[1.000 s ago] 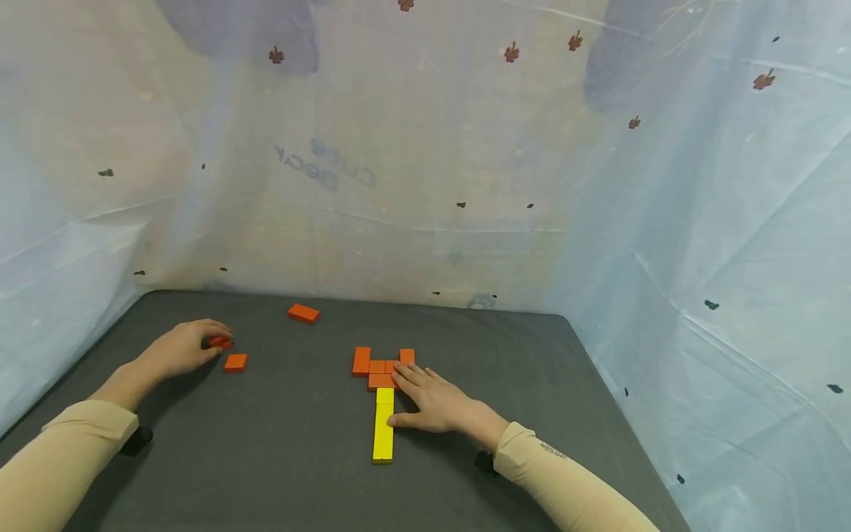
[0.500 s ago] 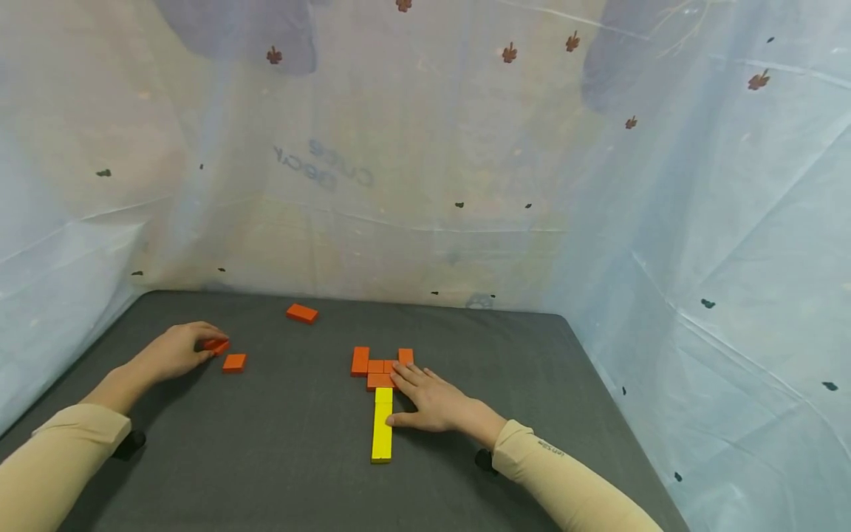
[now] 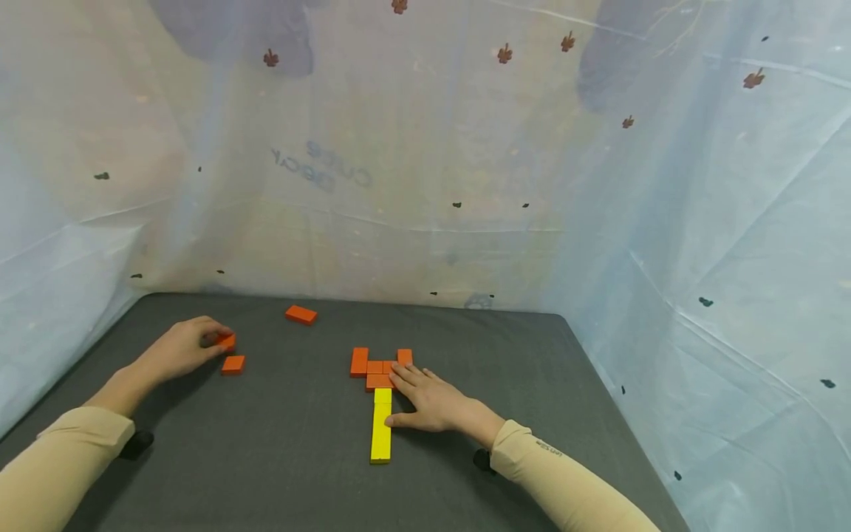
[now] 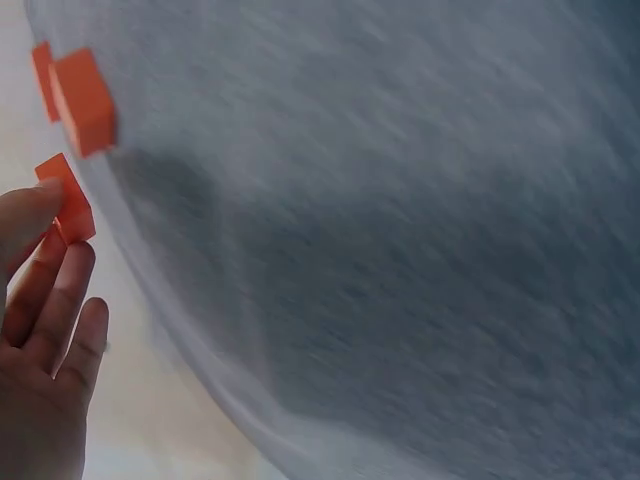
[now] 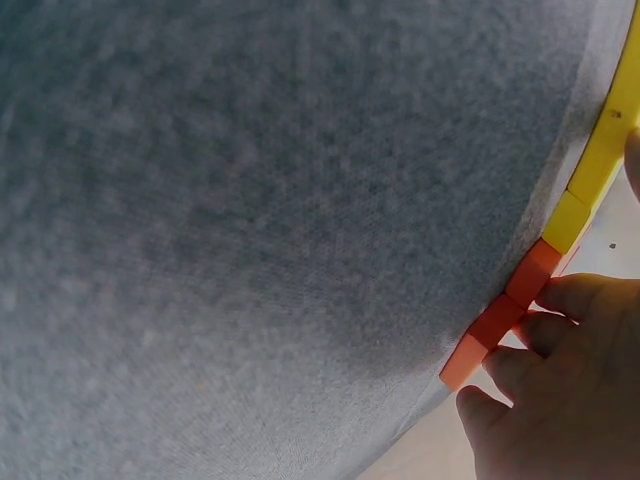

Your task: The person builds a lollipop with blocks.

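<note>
At the left of the table, my left hand pinches an orange block between thumb and fingertips; the left wrist view shows the same orange block under the thumb. Just in front of it lies a second orange block. My right hand lies with spread, extended fingers over a flat layout of blocks. Its fingertips rest at the orange part, covering some of it, while the thumb touches the side of the yellow strip. An upright orange piece forms the layout's left corner.
Another loose orange block lies near the table's far edge. The dark grey cloth-covered table is enclosed by a pale translucent plastic sheet behind and at both sides.
My left hand dips slightly left, then comes back right, and the orange block in its fingers has turned. My right hand stays in place on the layout.
</note>
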Demonstrator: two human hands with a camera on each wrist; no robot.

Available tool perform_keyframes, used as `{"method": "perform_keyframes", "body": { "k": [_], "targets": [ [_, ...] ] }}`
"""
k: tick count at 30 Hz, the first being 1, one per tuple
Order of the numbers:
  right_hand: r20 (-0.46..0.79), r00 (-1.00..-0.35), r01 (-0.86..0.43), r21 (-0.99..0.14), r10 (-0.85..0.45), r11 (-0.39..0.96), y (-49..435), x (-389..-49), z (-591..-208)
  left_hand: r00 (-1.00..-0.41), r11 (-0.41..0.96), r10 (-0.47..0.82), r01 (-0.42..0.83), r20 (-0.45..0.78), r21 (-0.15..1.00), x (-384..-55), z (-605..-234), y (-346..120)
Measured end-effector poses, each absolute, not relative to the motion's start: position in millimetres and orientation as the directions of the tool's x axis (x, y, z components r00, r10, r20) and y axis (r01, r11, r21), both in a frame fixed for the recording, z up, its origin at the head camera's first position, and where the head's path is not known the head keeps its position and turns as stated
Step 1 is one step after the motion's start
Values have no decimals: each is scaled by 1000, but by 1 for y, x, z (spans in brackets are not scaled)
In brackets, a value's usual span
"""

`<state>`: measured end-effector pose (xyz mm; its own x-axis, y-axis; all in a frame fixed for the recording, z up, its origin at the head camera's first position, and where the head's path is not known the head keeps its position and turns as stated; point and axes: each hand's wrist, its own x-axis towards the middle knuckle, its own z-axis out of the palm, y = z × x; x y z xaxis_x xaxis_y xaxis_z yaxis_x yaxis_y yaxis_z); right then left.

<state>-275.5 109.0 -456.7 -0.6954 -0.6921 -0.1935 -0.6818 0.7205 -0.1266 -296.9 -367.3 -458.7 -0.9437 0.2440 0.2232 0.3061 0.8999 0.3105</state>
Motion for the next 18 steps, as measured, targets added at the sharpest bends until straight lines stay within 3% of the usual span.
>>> {"method": "perform_keyframes", "body": {
  "k": [18],
  "targets": [
    [-210, -699, -676, -120, -684, 727, 108, -275, -456, -875, 802, 347, 464, 339, 377, -313, -433, -258]
  ]
}}
